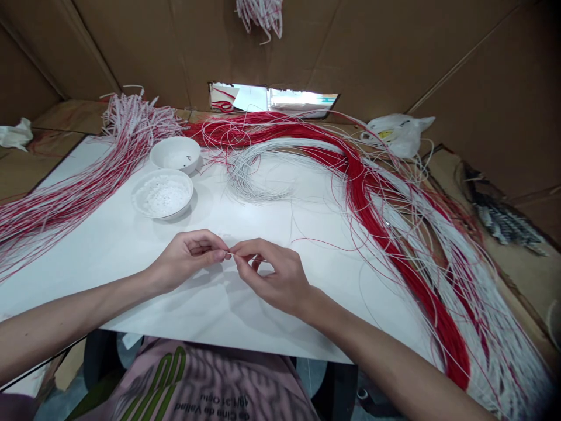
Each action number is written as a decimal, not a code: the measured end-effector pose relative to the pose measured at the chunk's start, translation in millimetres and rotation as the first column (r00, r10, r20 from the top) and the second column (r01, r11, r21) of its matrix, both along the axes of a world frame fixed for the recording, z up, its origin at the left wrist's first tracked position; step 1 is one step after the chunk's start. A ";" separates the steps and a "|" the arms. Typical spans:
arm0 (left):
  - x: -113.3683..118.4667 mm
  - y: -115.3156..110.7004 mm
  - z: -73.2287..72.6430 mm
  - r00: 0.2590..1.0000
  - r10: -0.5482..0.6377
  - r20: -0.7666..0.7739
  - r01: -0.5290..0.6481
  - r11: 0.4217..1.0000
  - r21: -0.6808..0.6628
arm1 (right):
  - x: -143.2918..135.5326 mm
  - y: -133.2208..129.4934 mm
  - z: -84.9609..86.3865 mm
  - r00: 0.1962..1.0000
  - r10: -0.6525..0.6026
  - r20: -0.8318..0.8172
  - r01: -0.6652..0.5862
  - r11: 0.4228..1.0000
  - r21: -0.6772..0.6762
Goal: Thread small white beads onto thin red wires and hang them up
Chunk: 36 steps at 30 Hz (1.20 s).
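Over the white table (pixel 263 234), my left hand (pixel 188 257) and my right hand (pixel 274 275) meet fingertip to fingertip. Both are closed in a pinch on a thin pale wire (pixel 230 253), of which only a short piece shows between the fingers. Past my left hand stands a white bowl (pixel 163 215) holding many small white pieces. Just behind it is a second white bowl (pixel 175 137) with a few dark specks inside.
Bundled red wires (pixel 368 204) and white wires (pixel 258 187) sweep along the table's back and right side. Red-and-white strands (pixel 87 184) spread over the left. Cardboard walls (pixel 153 47) surround the table, with a cut-out slot (pixel 302 100) behind. A plastic bag (pixel 401 133) lies back right.
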State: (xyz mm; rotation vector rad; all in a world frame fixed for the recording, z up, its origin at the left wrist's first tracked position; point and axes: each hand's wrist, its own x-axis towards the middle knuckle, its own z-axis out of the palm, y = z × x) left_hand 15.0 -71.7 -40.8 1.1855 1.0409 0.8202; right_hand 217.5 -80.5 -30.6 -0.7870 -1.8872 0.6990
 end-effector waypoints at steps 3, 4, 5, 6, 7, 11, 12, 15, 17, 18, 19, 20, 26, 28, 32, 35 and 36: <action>-0.1 0.0 0.1 1.000 0.003 0.020 -0.003 1.000 -0.016 | 0.2 0.1 0.1 1.000 -0.002 0.004 0.002 1.000 0.006; -0.1 0.0 0.2 1.000 0.005 0.027 -0.005 1.000 -0.020 | 0.2 0.2 0.1 1.000 -0.001 0.004 0.001 1.000 0.009; 0.0 -0.1 0.4 0.999 0.009 0.033 -0.008 1.000 -0.023 | 0.3 0.4 0.0 1.000 0.001 0.003 -0.001 1.000 0.012; 0.2 -0.2 0.6 0.999 0.011 0.039 -0.010 1.000 -0.025 | 0.4 0.6 -0.2 1.000 0.005 0.002 -0.005 1.000 0.014; 0.3 -0.2 0.7 0.999 0.013 0.043 -0.012 1.000 -0.028 | 0.5 0.7 -0.4 1.000 0.008 -0.001 -0.008 1.000 0.016; 0.8 -0.4 0.8 0.999 0.018 0.041 -0.016 0.999 -0.035 | 0.9 1.5 -1.8 1.000 0.018 -0.010 -0.018 1.000 0.026; 0.8 -0.5 0.7 0.999 0.019 0.039 -0.017 0.999 -0.035 | 0.9 1.6 -2.1 1.000 0.019 -0.010 -0.019 0.999 0.031; 0.6 -0.5 0.5 0.999 0.018 0.049 -0.016 0.999 -0.040 | 1.0 1.7 -2.7 1.000 0.016 0.001 -0.016 0.999 0.046; 0.5 -0.5 0.6 0.998 0.017 0.063 -0.014 0.999 -0.045 | 0.9 1.6 -2.7 1.000 0.008 0.013 -0.009 0.999 0.051; 0.5 -0.5 0.7 0.998 0.017 0.066 -0.014 0.999 -0.047 | 0.8 1.6 -2.7 1.000 0.004 0.017 -0.005 0.999 0.054; 0.5 -0.5 0.9 0.998 0.016 0.066 -0.013 0.999 -0.049 | 0.7 1.5 -2.7 1.000 0.003 0.020 -0.004 0.998 0.059; 0.6 -0.5 1.1 0.998 0.015 0.066 -0.011 0.999 -0.051 | 0.6 1.5 -2.7 1.000 0.002 0.021 -0.004 0.998 0.066; 0.4 -0.6 1.2 0.996 -0.003 0.086 0.006 0.999 -0.033 | 0.4 2.1 -3.0 1.000 0.000 0.030 -0.003 0.994 0.112; 0.0 -0.3 0.1 0.996 -0.009 0.088 0.011 1.000 -0.022 | 0.5 2.3 -2.8 0.999 0.001 0.036 -0.005 0.992 0.123; -1.1 0.2 -1.8 0.996 -0.003 0.088 0.004 1.000 -0.010 | 0.6 2.5 -2.5 0.999 -0.001 0.046 -0.005 0.991 0.131; -2.2 -0.6 -1.1 0.996 -0.008 0.086 0.008 1.000 0.008 | 0.3 2.8 -2.7 0.999 0.005 0.050 -0.012 0.991 0.135; -2.4 -1.1 -0.6 0.996 -0.014 0.084 0.013 1.000 0.015 | 0.2 2.8 -2.8 0.998 0.008 0.054 -0.015 0.991 0.135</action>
